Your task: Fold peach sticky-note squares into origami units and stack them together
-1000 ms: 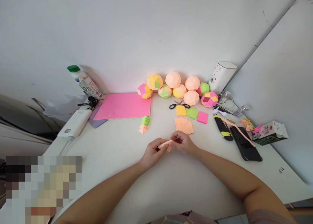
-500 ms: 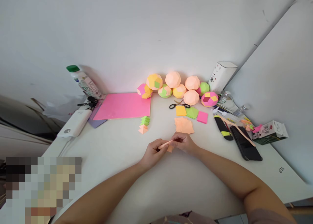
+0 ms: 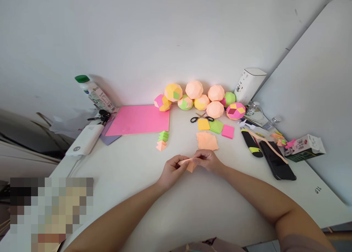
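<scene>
Both hands meet over the middle of the white table (image 3: pixel 137 193), pinching a small folded piece of peach paper (image 3: pixel 189 165). My left hand (image 3: pixel 172 171) grips its left end with closed fingers. My right hand (image 3: pixel 207 160) pinches the right end from above. Just beyond the hands lies a loose pile of peach paper squares (image 3: pixel 207 141). Small folded green and peach paper units (image 3: pixel 162 140) sit to the left of that pile.
Several paper polyhedron balls (image 3: pixel 203 99) line the wall, with scissors (image 3: pixel 202 117) and yellow, green and pink note pads (image 3: pixel 216 127) before them. A pink sheet (image 3: pixel 139 119), power bank (image 3: pixel 84 140) and bottle (image 3: pixel 95 92) are left; a phone (image 3: pixel 276 164), carton (image 3: pixel 304 147) and white box (image 3: pixel 249 85) are right.
The paper strip between my fingers has turned, and more of its folded flap now hangs below my hands. The hands stay in the same spot.
</scene>
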Tool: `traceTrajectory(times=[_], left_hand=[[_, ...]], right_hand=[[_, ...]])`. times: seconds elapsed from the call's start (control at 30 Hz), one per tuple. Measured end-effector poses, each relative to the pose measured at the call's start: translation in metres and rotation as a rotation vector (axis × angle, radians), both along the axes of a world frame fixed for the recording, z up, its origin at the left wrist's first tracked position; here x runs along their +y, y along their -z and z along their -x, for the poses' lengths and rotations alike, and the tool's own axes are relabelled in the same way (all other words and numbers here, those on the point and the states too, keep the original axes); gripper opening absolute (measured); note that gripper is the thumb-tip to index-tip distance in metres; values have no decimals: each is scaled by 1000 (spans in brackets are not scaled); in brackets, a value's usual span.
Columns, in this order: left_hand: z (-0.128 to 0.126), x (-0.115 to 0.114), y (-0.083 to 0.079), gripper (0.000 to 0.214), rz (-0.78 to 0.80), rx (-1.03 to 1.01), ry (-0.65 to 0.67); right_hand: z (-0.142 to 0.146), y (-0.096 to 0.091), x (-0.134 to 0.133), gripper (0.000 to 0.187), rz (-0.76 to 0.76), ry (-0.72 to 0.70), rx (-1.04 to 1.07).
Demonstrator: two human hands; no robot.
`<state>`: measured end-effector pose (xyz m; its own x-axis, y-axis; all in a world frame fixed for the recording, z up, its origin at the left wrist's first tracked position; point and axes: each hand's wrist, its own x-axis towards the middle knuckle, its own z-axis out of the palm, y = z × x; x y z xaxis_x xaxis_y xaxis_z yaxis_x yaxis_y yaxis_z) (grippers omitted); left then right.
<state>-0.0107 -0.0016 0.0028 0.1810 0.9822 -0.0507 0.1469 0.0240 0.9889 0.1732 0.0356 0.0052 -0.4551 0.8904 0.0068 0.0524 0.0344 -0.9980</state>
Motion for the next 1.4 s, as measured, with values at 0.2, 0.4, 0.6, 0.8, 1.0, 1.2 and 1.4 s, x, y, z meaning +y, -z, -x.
traceTrajectory(times=[0.2, 0.4, 0.6, 0.8, 1.0, 1.2, 1.4], left_hand=[[0, 1, 0, 28, 124, -48, -19], [-2, 1, -2, 28, 49, -43, -14], [-2, 2, 3, 36, 147, -110, -67], [-3, 3, 3, 40, 137, -143, -86], [-3, 3, 3, 33, 133, -166, -65], [-2, 4, 7, 29, 137, -168, -37], [-2, 4, 4, 26, 129, -158, -29]], right_hand=[[0, 1, -2, 37, 27, 0, 11], [4, 4, -4, 23, -96, 1, -48], [2, 5, -3, 22, -23, 1, -53], [4, 5, -4, 27, -86, -23, -92], [3, 5, -4, 27, 28, -53, -33], [1, 7, -3, 28, 31, -71, -49], [2, 6, -4, 28, -18, -45, -66]])
